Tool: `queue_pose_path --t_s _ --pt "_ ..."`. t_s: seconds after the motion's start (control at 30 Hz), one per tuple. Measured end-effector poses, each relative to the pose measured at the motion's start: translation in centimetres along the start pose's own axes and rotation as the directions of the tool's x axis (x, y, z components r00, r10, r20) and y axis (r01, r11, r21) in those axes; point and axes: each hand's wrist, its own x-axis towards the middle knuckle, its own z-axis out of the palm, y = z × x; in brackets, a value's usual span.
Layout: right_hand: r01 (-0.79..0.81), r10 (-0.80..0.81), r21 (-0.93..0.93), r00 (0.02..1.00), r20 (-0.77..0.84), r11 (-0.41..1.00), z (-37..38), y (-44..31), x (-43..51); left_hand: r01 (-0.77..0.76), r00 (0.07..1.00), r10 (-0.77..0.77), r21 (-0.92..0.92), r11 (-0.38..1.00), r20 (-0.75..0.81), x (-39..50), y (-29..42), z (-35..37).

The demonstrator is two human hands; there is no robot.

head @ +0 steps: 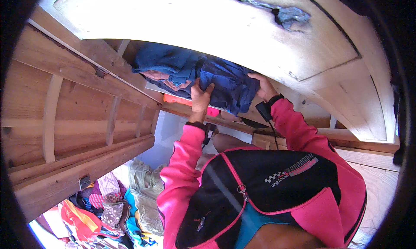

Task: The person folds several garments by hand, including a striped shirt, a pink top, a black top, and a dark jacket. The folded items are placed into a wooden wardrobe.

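Observation:
A folded dark blue garment [224, 80] lies on a shelf inside a wooden wardrobe. My left hand [201, 94] grips its left edge with the thumb on top. At the garment's right side, my right hand [264, 86] holds the edge, some fingers hidden by the cloth. Folded teal-blue fabric [165, 60] with a pinkish cloth [156, 75] tucked in its folds sits just left of it. Both wrists bear black straps with small dark devices.
An open wooden door [81, 109] stands at the left. A pale door panel [195, 21] with a damaged patch hangs across the top. Orange cloth [177, 99] and pink cloth [213, 111] show below the shelf. Mixed clothes [110, 213] are heaped at the lower left.

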Motion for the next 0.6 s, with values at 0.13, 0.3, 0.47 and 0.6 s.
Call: queue_pose_path --t_s 0.13,0.3,0.47,0.6 --pt "-0.007 0.032 -0.483 0.999 0.044 0.876 -1.7 1.8 1.1 0.151 0.987 -0.135 0.220 0.964 -0.085 -0.3 -4.3 -0.1" --pt "0.002 -0.068 -0.505 0.991 -0.112 0.863 -2.5 4.0 2.7 0.308 0.947 -0.309 -0.019 0.951 -0.092 -1.4 -8.0 -1.4" --pt "-0.106 0.057 -0.300 0.985 -0.165 0.948 -1.3 3.1 1.9 0.134 0.982 -0.129 0.033 0.990 -0.137 -1.2 -7.4 -1.2" --pt "0.071 -0.081 -0.248 0.996 -0.027 0.966 0.1 2.8 -0.3 0.005 0.975 0.011 0.070 0.998 -0.223 -0.7 -6.6 -1.0"
